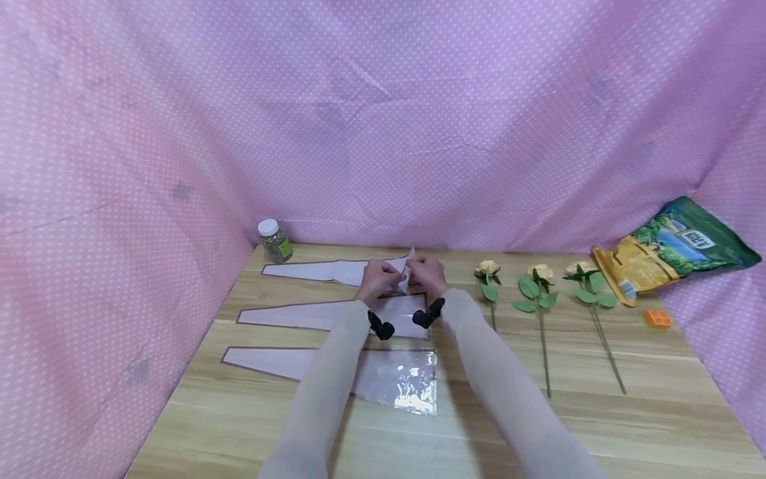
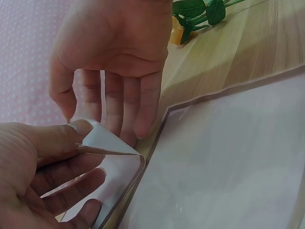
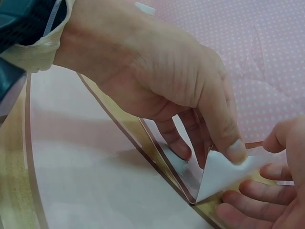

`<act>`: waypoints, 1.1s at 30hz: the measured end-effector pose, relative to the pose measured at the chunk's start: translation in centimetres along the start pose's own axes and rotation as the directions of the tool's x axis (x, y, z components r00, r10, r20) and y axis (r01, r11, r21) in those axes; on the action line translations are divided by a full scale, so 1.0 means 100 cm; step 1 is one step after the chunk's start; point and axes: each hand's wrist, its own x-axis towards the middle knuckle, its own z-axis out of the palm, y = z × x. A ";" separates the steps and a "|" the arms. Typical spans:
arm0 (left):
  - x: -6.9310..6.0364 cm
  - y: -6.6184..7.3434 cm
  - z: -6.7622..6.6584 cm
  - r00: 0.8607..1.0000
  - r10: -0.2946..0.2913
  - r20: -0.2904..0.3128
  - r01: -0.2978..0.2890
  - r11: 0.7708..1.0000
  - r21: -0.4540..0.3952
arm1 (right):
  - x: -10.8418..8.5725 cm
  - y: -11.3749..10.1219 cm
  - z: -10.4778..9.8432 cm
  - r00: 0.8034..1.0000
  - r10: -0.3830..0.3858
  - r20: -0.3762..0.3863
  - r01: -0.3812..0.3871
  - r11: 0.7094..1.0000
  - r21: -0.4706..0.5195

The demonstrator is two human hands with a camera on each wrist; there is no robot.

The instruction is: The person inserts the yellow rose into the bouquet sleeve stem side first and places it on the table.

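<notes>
Both hands meet at the wide right end of the farthest flower sleeve [image 1: 323, 270], a tapered whitish film bag with a brown border. My left hand [image 1: 378, 278] pinches its lifted edge between thumb and fingers, with the film folded up in a point [image 3: 221, 174]. Opposite it, my right hand [image 1: 427, 271] has its thumb and index finger at the same raised edge; its other fingers [image 2: 129, 105] stretch behind the film. Nearer me lie a second sleeve [image 1: 281, 315] and a third sleeve [image 1: 269, 360], both flat and partly covered by the forearms.
Three cream roses with green leaves lie to the right: one rose [image 1: 487, 269], another rose [image 1: 540, 273] and a third rose [image 1: 580, 269]. Beyond them are a green and yellow bag [image 1: 676, 246] and an orange block [image 1: 658, 319]. A white-lidded jar [image 1: 275, 243] stands back left.
</notes>
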 end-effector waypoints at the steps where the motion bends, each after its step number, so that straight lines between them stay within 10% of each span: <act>1: 0.000 0.000 0.000 1.000 0.005 -0.003 -0.005 1.000 0.000 | 0.000 0.000 0.000 1.000 0.001 -0.002 -0.001 1.000 -0.004; 33: -0.002 -0.003 -0.001 0.999 0.014 -0.035 -0.016 0.999 -0.048 | 0.005 0.001 -0.009 0.999 0.038 -0.002 -0.038 0.999 -0.030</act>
